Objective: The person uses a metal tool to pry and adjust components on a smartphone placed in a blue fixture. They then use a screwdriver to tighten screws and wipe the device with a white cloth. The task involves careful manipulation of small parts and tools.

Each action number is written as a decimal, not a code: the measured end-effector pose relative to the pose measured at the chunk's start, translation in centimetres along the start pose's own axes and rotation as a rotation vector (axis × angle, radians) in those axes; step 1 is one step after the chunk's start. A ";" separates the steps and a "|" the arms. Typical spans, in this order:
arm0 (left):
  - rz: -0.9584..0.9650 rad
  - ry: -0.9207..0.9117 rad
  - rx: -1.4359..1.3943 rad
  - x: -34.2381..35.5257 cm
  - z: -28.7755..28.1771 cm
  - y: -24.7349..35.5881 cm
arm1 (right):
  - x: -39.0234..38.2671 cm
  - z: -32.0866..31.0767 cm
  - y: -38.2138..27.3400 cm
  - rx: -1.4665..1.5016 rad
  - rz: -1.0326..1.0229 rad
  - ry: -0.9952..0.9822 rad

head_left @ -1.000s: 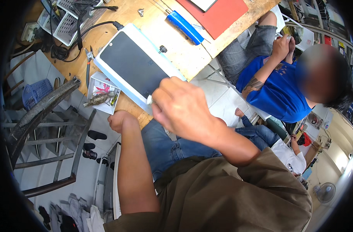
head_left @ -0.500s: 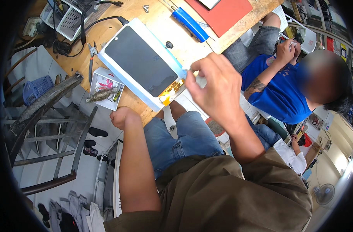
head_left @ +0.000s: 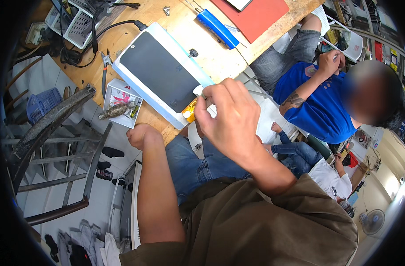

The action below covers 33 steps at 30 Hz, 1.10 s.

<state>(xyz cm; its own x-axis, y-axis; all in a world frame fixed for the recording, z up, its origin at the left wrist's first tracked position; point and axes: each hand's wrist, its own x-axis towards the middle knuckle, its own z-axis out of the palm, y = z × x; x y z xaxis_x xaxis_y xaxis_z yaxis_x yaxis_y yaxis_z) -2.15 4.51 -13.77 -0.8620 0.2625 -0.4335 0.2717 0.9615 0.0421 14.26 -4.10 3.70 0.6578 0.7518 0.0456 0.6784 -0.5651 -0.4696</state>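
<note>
A white and light-blue plate device point(head_left: 148, 89) with a dark flat top point(head_left: 161, 71) lies on the wooden bench, its cable leading away at the far left. Over its near right corner is my right hand point(head_left: 231, 113), thumb and fingers pinching a small white wad point(head_left: 198, 90) that looks like tissue. The wad is at the edge of the dark surface. Beneath it, a shiny amber film point(head_left: 190, 112) covers that corner. My left hand point(head_left: 144, 135) is closed at the bench's near edge, its fingers mostly hidden, just below a small white box point(head_left: 136, 116).
Inside the box are a brown bundle point(head_left: 118, 110) and pink scraps. Orange-handled pliers point(head_left: 105, 71) lie beside it. Farther off are a blue-handled tool point(head_left: 218, 28), a red mat point(head_left: 255, 17) and a white basket point(head_left: 74, 29). A person in blue point(head_left: 313, 97) sits at right.
My right hand has moved left and slightly down with the white wad, from the device's right edge onto its corner. My left hand has stayed put.
</note>
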 end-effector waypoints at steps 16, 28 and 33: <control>-0.020 -0.025 -0.054 -0.9 -0.5 0.2 | -1.7 0.8 -0.6 0.208 -0.212 -0.099; 0.018 0.001 0.009 0.2 0.1 -0.2 | -0.8 0.9 -0.7 0.063 -0.051 0.020; 0.164 -0.059 0.259 -0.1 -0.3 -0.4 | -1.5 0.8 -2.1 0.372 -0.432 -0.242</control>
<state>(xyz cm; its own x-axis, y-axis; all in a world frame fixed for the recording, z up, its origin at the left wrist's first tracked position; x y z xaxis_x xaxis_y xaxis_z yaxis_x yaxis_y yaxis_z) -2.30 4.11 -13.50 -0.7732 0.4004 -0.4917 0.5120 0.8517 -0.1117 11.61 -3.77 3.93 0.2263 0.9667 0.1194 0.6786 -0.0686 -0.7313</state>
